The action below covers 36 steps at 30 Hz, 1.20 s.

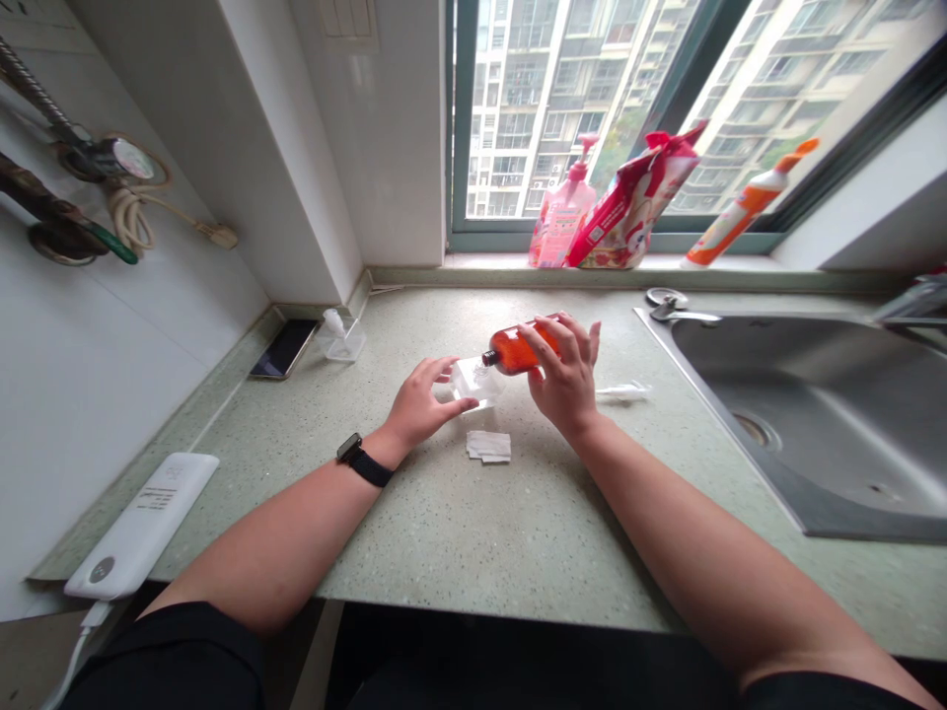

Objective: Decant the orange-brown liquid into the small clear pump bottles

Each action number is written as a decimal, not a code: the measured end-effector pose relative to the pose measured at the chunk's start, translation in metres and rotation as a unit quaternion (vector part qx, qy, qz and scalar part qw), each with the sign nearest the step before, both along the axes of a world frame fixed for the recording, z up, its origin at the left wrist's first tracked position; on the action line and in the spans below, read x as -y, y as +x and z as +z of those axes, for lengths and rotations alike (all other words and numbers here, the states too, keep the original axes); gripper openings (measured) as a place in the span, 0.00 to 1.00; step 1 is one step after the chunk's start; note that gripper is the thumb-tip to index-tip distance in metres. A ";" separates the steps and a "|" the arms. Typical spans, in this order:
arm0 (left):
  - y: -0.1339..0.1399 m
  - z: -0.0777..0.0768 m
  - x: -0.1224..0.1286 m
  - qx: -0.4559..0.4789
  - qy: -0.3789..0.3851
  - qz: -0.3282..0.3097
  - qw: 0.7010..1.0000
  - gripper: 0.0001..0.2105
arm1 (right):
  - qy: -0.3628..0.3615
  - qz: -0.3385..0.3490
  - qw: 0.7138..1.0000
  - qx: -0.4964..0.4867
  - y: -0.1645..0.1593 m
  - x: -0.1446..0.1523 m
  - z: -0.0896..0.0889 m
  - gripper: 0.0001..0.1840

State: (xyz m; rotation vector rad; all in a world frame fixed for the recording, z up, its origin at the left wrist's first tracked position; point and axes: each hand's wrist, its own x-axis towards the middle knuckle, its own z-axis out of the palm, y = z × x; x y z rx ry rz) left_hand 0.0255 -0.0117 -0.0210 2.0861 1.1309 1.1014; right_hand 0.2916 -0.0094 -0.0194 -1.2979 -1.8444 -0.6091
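Fingers of the right hand (566,380) grip an uncapped, tilted amber bottle (510,351) mid-frame, its mouth at a clear container (473,379) the half-curled left hand (418,404) holds; pouring looks underway, how much remains I can't tell.

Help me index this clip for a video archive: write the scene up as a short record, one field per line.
Place: counter beside a window, sink on the right
Left hand: around a clear container
Right hand: gripping an amber bottle, tilted, its neck at the clear container
Nearer the person: white paper or tissue, lying on the counter
Left side: phone; power bank with a cable
Windowsill: pink pump bottle, red bag, orange-and-white bottle
Unclear: whether liquid is flowing
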 end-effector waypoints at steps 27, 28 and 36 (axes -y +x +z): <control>0.000 0.001 0.001 -0.004 -0.004 -0.001 1.000 0.34 | 0.015 0.011 1.000 0.000 -0.001 0.000 0.001 0.51; 0.000 0.002 0.001 -0.003 -0.005 -0.001 1.000 0.33 | 0.015 0.012 1.000 0.001 -0.001 0.000 0.001 0.51; 0.000 0.002 0.001 0.002 -0.011 0.000 1.000 0.33 | 0.003 0.011 1.000 0.000 0.000 0.001 0.001 0.53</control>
